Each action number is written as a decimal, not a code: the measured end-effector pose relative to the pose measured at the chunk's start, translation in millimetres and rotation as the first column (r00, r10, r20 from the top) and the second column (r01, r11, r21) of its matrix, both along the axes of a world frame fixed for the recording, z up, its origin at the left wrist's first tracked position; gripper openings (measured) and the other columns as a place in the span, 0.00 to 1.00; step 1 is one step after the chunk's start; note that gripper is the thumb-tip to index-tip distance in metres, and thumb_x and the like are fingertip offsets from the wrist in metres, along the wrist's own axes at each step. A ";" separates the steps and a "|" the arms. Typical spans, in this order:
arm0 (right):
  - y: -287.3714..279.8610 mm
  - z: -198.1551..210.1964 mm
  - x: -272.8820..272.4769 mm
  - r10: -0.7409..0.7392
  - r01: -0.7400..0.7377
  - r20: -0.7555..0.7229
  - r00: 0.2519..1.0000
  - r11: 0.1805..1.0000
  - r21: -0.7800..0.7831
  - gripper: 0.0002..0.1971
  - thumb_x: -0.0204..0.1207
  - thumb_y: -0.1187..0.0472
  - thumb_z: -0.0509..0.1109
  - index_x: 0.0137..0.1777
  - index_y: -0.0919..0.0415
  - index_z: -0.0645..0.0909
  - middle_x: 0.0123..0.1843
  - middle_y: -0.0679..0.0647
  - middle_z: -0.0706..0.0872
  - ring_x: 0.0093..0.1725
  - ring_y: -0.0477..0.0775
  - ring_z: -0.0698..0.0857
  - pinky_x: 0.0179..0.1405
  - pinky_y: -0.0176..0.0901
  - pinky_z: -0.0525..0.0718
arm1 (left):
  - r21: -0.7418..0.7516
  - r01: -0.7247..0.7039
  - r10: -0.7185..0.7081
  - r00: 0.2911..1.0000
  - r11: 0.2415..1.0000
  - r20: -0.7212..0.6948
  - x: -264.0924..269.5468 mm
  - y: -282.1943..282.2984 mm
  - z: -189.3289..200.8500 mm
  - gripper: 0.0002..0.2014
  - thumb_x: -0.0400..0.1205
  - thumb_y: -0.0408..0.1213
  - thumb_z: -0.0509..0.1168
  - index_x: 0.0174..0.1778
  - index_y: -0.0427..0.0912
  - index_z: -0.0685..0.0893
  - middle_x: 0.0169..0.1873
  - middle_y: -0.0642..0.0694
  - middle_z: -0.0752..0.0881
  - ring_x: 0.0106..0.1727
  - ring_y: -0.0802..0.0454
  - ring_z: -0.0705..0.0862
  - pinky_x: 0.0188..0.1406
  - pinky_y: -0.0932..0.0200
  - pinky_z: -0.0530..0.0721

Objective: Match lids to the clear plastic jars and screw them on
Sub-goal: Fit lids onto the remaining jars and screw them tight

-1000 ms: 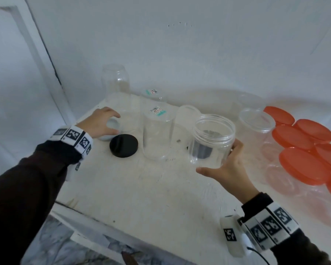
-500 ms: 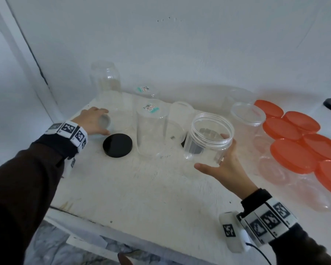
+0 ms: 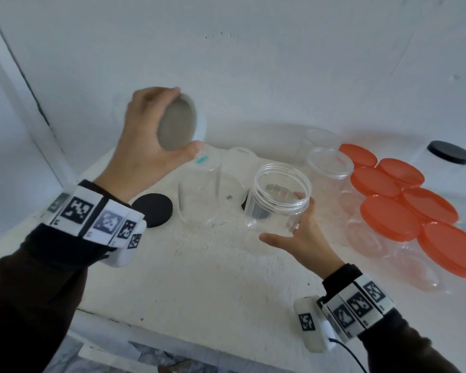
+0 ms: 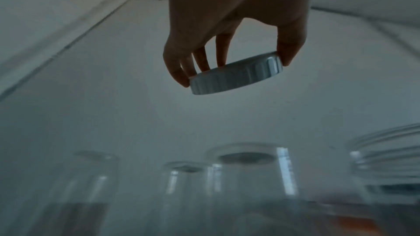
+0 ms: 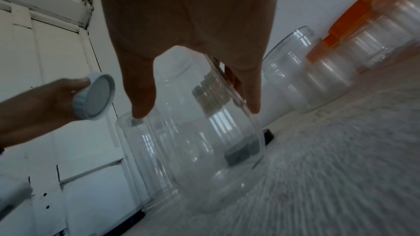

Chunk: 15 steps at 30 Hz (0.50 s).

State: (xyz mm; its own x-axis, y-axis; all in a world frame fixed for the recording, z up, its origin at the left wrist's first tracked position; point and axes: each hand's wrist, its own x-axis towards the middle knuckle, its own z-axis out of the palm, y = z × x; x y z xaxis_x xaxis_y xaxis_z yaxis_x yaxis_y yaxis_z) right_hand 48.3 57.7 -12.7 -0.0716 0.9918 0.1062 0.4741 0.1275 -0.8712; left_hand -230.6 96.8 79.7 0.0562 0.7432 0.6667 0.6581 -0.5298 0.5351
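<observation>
My left hand [image 3: 145,130] holds a white screw lid [image 3: 182,123] by its rim, raised well above the table with its grey underside turned toward me; the same white lid [image 4: 236,76] shows between fingers and thumb in the left wrist view, and the white lid [image 5: 94,97] appears at left in the right wrist view. My right hand [image 3: 299,235] grips an open clear jar [image 3: 277,200] from the side, mouth up, held just above the table. The clear jar [image 5: 204,132] fills the right wrist view between thumb and fingers.
A black lid [image 3: 152,210] lies on the white table [image 3: 199,278] left of several upturned clear jars [image 3: 199,189]. Jars with orange lids [image 3: 388,214] crowd the right side. More black lids [image 3: 448,152] sit at far right. A wall stands close behind.
My left hand has lifted the white lid off the table at far left and brought it up and rightward toward the jar. The right hand keeps holding the jar.
</observation>
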 end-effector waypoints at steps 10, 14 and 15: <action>0.5 -3.1 1.8 0.017 -0.016 -0.028 0.999 0.999 0.031 0.50 0.57 0.53 0.84 0.74 0.53 0.55 0.70 0.48 0.70 0.69 0.48 0.72 0.70 0.51 0.73 | -0.133 0.349 -0.369 0.913 0.928 -0.177 93.8 -10.2 -9.7 0.39 0.69 0.61 0.64 0.74 0.45 0.70 0.68 0.51 0.70 0.69 0.54 0.68 0.70 0.43 0.70; 1.1 -5.7 4.8 0.023 -0.022 -0.027 0.999 0.999 0.042 0.49 0.56 0.52 0.85 0.71 0.49 0.56 0.70 0.50 0.70 0.69 0.49 0.72 0.68 0.48 0.75 | -0.194 0.405 -0.441 0.874 0.893 -0.204 111.6 -2.5 -14.3 0.37 0.68 0.62 0.64 0.70 0.46 0.73 0.67 0.53 0.73 0.67 0.54 0.70 0.67 0.42 0.71; 0.9 -5.9 4.8 0.025 -0.024 -0.024 0.999 0.999 0.041 0.49 0.55 0.49 0.84 0.69 0.46 0.55 0.70 0.51 0.69 0.69 0.49 0.72 0.68 0.48 0.75 | -0.203 0.409 -0.450 0.863 0.889 -0.231 114.4 -0.7 -14.9 0.37 0.68 0.63 0.63 0.70 0.46 0.74 0.67 0.53 0.74 0.67 0.54 0.70 0.67 0.42 0.71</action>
State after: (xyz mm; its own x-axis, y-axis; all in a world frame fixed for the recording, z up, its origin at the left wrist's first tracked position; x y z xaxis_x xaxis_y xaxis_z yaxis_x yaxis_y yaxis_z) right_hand 53.1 58.6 -18.7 -0.0927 0.9846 0.1483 0.4494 0.1743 -0.8762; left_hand -116.2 96.1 64.8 0.5508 0.6896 0.4702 0.5097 -0.7240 0.4648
